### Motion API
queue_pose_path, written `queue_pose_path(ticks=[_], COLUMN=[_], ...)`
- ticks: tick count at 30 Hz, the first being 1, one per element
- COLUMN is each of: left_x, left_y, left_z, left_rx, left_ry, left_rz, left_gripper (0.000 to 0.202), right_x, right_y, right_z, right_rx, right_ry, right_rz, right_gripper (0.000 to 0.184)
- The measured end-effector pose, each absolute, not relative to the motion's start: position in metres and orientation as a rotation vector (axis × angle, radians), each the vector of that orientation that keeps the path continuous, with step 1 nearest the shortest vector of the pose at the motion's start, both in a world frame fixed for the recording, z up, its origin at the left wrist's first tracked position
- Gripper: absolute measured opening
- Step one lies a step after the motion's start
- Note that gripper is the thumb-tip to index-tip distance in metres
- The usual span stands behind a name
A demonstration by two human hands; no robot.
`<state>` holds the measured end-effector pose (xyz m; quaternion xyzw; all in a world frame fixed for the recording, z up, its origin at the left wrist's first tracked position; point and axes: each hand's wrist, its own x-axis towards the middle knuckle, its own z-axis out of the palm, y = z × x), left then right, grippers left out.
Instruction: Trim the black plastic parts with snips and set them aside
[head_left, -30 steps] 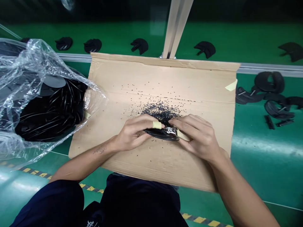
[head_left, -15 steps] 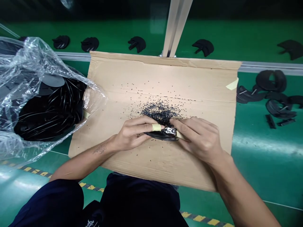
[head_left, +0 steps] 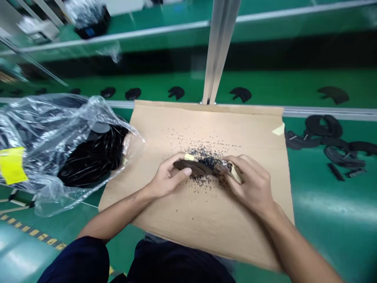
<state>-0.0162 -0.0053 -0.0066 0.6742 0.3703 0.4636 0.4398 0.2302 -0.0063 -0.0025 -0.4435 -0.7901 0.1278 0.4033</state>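
A green bench (head_left: 330,220) with a metal rail (head_left: 332,112) along its far edge carries a sheet of cardboard (head_left: 206,228), which spans from that rail to about the near edge. Black bits (head_left: 203,152) lie scattered over the cardboard's middle. Tape (head_left: 278,129) sticks at its far right corner. Toward the bench's left, a clear bag (head_left: 44,135) laps the cardboard's left edge; right of the cardboard lie black parts (head_left: 314,125) and two bars (head_left: 335,172), nearer the far edge.
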Motion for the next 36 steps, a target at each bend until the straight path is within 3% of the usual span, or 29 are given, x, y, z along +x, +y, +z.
queue_pose_path(ticks=[4, 9, 16, 22, 25, 31, 36], left_x=[-0.028, -0.044, -0.011, -0.004, -0.021, -0.052, -0.049], left_y=[0.043, 0.15, 0.244, 0.265, 0.264, 0.241, 0.193], left_z=[0.004, 0.03, 0.028, 0.016, 0.016, 0.036, 0.062], left_rx=[1.622, 2.056, 2.264, 2.201, 2.051, 1.828, 1.903], left_ry=[1.089, 1.384, 1.626, 1.768, 2.006, 2.17, 1.862], left_rz=[1.211, 1.185, 0.754, 0.54, 0.508, 0.583, 0.739], left_gripper=[0.055, 0.041, 0.027, 0.028, 0.038, 0.037, 0.013], right_x=[0.238, 0.235, 0.23, 0.231, 0.23, 0.228, 0.224], right_y=[0.0, -0.001, -0.01, -0.015, -0.016, -0.015, -0.011], right_z=[-0.005, -0.008, -0.013, -0.013, -0.012, -0.014, -0.015], right_rx=[-1.038, -1.05, -1.08, -1.18, -1.178, -1.13, -1.11], right_ry=[-2.148, -2.296, -2.301, -2.332, -2.339, -2.303, -2.136], right_rz=[0.09, 0.013, 0.078, 0.126, 0.126, 0.103, 0.116], right_gripper=[0.027, 0.021, 0.024, 0.018, 0.016, 0.021, 0.028])
